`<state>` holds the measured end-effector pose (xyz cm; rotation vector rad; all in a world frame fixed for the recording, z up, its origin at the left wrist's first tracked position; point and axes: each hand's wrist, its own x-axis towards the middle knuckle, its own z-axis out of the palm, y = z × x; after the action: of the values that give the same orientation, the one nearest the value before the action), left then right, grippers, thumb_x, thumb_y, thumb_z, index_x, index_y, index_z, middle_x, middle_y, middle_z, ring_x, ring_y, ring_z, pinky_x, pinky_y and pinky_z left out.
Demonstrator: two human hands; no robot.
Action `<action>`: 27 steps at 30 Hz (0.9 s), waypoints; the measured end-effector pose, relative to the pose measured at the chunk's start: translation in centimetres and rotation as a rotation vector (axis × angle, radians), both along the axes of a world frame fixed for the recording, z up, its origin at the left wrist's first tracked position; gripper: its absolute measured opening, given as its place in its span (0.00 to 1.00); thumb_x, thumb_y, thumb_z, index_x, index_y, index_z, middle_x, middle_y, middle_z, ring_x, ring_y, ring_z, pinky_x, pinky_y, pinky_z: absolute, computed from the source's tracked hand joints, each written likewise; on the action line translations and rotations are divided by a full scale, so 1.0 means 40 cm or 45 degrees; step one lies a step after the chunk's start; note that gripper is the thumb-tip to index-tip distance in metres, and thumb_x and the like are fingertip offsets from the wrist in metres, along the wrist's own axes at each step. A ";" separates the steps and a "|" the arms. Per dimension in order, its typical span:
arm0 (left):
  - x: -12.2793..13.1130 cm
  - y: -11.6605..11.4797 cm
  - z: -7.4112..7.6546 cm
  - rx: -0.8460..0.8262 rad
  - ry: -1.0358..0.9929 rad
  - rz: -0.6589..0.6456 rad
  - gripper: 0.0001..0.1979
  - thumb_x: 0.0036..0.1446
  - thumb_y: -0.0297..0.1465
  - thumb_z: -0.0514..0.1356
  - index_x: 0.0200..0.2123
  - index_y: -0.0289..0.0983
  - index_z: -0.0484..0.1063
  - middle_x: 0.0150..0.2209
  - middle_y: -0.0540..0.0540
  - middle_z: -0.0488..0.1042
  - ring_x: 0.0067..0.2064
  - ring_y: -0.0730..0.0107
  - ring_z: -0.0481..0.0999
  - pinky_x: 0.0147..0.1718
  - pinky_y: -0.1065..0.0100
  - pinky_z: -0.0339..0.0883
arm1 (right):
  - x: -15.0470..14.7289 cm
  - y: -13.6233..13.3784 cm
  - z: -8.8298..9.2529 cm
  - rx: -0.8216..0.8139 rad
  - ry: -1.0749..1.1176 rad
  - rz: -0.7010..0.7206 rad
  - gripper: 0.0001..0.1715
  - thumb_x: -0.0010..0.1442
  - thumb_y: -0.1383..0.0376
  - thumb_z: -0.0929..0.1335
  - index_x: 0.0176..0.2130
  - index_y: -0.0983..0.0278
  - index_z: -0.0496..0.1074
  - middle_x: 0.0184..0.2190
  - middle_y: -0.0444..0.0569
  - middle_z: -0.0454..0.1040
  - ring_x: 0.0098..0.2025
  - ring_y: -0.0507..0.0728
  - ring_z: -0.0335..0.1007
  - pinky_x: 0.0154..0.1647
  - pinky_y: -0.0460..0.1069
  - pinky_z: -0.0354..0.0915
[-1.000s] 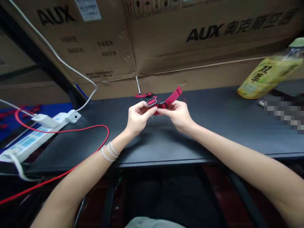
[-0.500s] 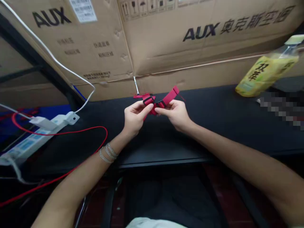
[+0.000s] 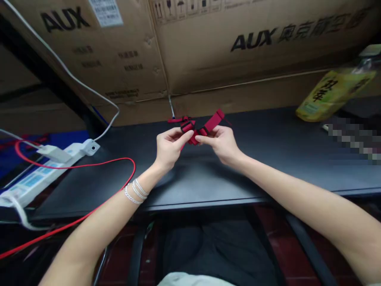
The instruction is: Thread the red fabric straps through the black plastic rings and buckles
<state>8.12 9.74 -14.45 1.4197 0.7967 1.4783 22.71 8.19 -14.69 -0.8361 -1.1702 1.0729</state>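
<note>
Both of my hands pinch a red webbing strap [image 3: 214, 120] with black buckles, held over the black table near its far side. My left hand [image 3: 169, 147] is closed on the strap's left part, thumb on top by one black buckle [image 3: 187, 126]. On the other side, my right hand [image 3: 224, 145] grips it between thumb and fingers, close to a second dark buckle. One strap end sticks up past the right fingers. Some of the strap is hidden behind the fingertips.
Large cardboard boxes [image 3: 196, 59] stand along the back of the black table [image 3: 208, 178]. At the left lie a white power strip [image 3: 38, 171] and a red cable [image 3: 104, 161]. A yellow-labelled drink bottle [image 3: 333, 95] leans at the right, beside a blurred-out item.
The picture has become darker at the back and the table looks brighter. My hands and the strap stay almost in the same place.
</note>
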 end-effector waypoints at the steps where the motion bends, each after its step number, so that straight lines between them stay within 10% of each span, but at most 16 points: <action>1: 0.000 0.000 0.000 -0.010 -0.003 -0.015 0.12 0.42 0.36 0.71 0.29 0.34 0.79 0.27 0.48 0.78 0.28 0.73 0.76 0.32 0.70 0.72 | 0.000 0.000 0.000 0.000 0.000 0.001 0.16 0.37 0.61 0.78 0.24 0.66 0.73 0.23 0.44 0.74 0.25 0.52 0.68 0.31 0.49 0.67; 27: -0.012 0.014 -0.010 0.087 0.097 -0.072 0.15 0.44 0.36 0.70 0.37 0.35 0.80 0.32 0.46 0.80 0.30 0.71 0.76 0.29 0.71 0.72 | 0.009 0.003 -0.001 -0.168 0.118 0.232 0.19 0.37 0.63 0.79 0.31 0.68 0.76 0.29 0.47 0.76 0.29 0.51 0.69 0.25 0.45 0.63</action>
<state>7.65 10.29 -14.84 1.5455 0.7522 1.4276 23.06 8.33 -14.73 -0.7834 -1.1220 1.3366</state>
